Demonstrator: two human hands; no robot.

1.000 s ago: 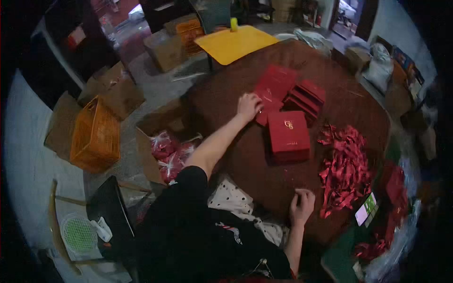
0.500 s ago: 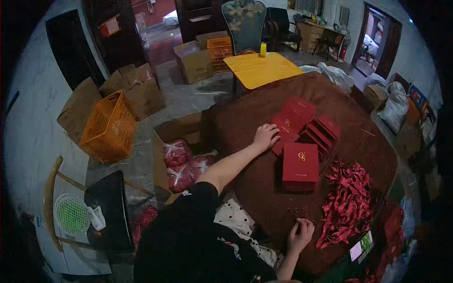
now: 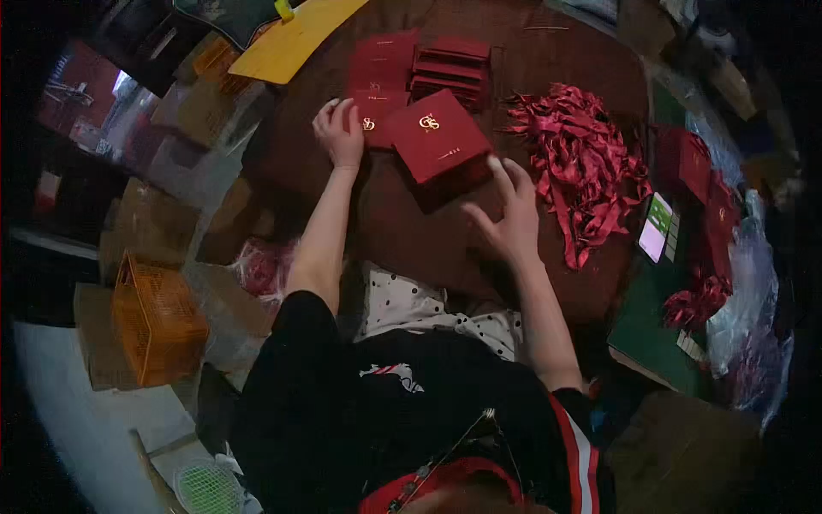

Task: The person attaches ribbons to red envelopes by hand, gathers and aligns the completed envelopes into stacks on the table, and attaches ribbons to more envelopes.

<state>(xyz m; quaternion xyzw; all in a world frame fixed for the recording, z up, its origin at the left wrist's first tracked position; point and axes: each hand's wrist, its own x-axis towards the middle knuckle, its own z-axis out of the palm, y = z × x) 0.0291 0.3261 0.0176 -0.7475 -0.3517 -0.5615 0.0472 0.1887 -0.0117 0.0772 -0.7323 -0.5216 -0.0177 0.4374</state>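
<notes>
A stack of dark red card pieces (image 3: 441, 135) with a gold monogram on top lies on the brown-covered table (image 3: 394, 214). My right hand (image 3: 514, 210) is open beside its near right corner, thumb and fingers spread, with a fingertip close to that corner; contact is unclear. Left of the stack, my left hand (image 3: 341, 137) holds nothing visible, its fingers loosely bent and apart at the edge of flat red cards (image 3: 381, 86) with gold print. Behind the stack stand several red box-like pieces (image 3: 451, 73). To the right spreads a heap of red ribbons (image 3: 582, 163).
A lit phone (image 3: 657, 227) lies beyond the ribbons, near red bags (image 3: 685, 163) and clear plastic (image 3: 753, 291). Orange crates (image 3: 158, 317) and cardboard boxes (image 3: 145, 218) stand at left. A yellow tabletop (image 3: 300, 38) adjoins the far left side.
The view has turned and tilted downward. My right hand has moved from the near table edge up to the stack's corner and spread its fingers. My left hand remains beside the flat cards.
</notes>
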